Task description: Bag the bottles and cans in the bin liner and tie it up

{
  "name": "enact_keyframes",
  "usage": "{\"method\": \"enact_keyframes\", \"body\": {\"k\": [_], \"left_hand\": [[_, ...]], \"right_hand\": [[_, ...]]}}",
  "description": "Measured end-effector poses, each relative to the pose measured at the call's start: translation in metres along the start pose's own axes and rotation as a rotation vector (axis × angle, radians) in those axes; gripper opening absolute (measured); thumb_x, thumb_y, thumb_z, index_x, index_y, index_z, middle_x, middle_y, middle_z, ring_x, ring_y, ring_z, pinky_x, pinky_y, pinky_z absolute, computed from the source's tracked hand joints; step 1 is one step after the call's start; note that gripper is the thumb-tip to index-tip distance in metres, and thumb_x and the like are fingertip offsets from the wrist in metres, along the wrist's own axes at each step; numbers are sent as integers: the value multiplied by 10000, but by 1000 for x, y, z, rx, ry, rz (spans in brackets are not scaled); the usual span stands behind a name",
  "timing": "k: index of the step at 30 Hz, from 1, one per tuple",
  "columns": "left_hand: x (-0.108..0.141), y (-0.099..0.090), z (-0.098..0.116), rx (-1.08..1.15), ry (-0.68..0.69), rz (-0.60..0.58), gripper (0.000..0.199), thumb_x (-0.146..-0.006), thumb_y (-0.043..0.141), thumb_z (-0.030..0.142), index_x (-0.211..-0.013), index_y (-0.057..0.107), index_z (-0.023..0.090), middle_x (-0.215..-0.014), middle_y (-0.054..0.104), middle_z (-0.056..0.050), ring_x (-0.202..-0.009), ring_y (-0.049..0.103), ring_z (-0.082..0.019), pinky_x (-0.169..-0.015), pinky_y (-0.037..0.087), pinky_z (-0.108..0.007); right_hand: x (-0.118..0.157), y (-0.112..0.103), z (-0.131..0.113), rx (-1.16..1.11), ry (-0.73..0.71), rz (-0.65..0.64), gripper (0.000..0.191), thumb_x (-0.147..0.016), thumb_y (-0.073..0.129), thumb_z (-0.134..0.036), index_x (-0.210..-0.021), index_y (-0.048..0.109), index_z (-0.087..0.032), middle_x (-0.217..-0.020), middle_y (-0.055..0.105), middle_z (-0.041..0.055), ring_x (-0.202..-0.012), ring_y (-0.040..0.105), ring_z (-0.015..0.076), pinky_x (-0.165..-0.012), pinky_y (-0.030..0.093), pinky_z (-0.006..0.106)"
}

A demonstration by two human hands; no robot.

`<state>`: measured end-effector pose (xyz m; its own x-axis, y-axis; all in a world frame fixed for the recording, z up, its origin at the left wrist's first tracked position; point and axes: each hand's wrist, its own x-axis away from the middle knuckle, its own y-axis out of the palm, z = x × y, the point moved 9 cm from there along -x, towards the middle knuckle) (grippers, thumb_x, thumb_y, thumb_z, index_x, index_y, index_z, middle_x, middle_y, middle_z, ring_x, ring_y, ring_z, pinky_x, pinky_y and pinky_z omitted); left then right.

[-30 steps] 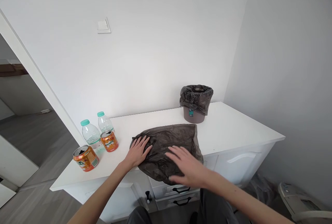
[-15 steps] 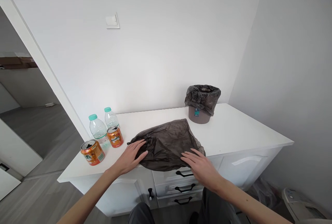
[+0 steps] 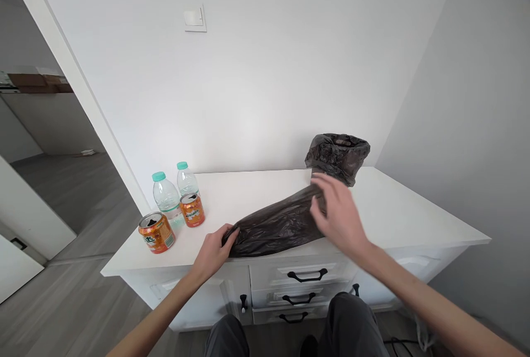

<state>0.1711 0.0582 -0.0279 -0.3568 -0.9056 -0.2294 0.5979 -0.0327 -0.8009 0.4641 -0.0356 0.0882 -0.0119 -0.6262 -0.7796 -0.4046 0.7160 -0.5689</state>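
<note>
A dark plastic bag [image 3: 277, 227] lies stretched into a long strip along the front of the white cabinet top [image 3: 248, 191]. My left hand [image 3: 215, 249] is closed on its left end, thumb and fingers pinching the film. At the bag's right end is my right hand [image 3: 337, 211], slightly blurred, with thumb and fingers apart around the edge of the film. Behind that hand stands a small bin [image 3: 317, 172] lined with a black bag [image 3: 339, 155], its lower part mostly hidden.
Two clear bottles with teal caps [image 3: 166, 194] [image 3: 187, 180] and two orange cans [image 3: 157, 233] [image 3: 192, 211] stand at the left of the cabinet top. Black-handled drawers [image 3: 307, 276] are below; my knees are near them.
The bag has gone from spread wide to a narrower strip. My left hand has closed on its left end, and my right hand has risen to the right end. The view has shifted slightly.
</note>
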Motion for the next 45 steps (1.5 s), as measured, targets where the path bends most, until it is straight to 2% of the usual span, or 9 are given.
{"method": "enact_keyframes", "body": {"k": [6,15,20,24,29,33,37,41,45], "left_hand": [[12,-11,50,-280,439,225,448,-1061,430,345,-1498,475,261,-1567,516,-85,-1468,445,-271,-1198,372,-472],[14,38,-8,-481,467,-136,508,-1091,378,460,-1579,415,320,-1656,395,-18,-1546,341,-267,-1232,358,-512],[19,29,-11,-408,476,-126,562,-1078,425,470,-1619,315,364,-1677,342,13,-1567,290,-253,-1272,305,-494],[32,18,-11,-385,499,-124,918,-974,590,584,-1675,81,281,-1678,336,-56,-1550,324,-296,-1248,360,-501],[70,-8,-13,-420,590,-32,787,-1006,510,169,-1673,104,271,-1602,480,-36,-1530,373,-255,-1202,439,-488],[96,-26,43,-419,738,41,889,-852,329,-110,-1647,234,276,-1448,647,-2,-1494,434,-187,-1259,356,-512],[102,-44,126,-355,860,195,772,-910,453,-57,-1603,316,255,-1395,681,-51,-1429,520,-200,-1263,341,-537],[94,-64,165,-231,840,475,789,-865,682,49,-1553,364,267,-1427,626,-114,-1425,510,-271,-1193,431,-554],[62,-6,156,-310,842,80,732,-908,681,218,-1567,365,252,-1538,539,-116,-1492,424,-285,-1230,393,-527]], "right_hand": [[48,100,-69,38,-309,-387,573,-1079,374,-356,-1630,297,-216,-1706,272,120,-1595,179,309,-1283,207,610],[61,215,86,64,55,-803,711,-1061,178,-625,-1635,320,-230,-1718,233,100,-1597,176,281,-1284,188,544],[73,209,169,84,183,-817,709,-1060,135,-592,-1640,306,-222,-1729,201,53,-1606,130,224,-1307,121,476],[68,186,165,38,204,-774,738,-1051,180,-625,-1641,298,-196,-1725,217,87,-1600,163,253,-1304,161,492],[71,133,52,-157,-17,-659,692,-1050,354,-587,-1640,304,-230,-1714,266,64,-1597,187,247,-1314,161,486],[97,107,-71,-503,-235,-749,900,-929,659,-509,-1666,210,-250,-1716,254,61,-1602,154,283,-1316,98,523],[101,105,-119,-962,113,-733,641,-954,625,-484,-1529,510,-224,-1569,521,85,-1460,450,313,-1260,269,520],[114,127,-78,-1303,867,-644,631,-951,548,-655,-1360,654,-187,-1339,704,95,-1275,625,304,-1121,466,449],[103,138,-8,-1234,1027,-550,706,-902,591,-689,-1380,628,-171,-1338,695,152,-1229,660,315,-1067,513,440]]}}
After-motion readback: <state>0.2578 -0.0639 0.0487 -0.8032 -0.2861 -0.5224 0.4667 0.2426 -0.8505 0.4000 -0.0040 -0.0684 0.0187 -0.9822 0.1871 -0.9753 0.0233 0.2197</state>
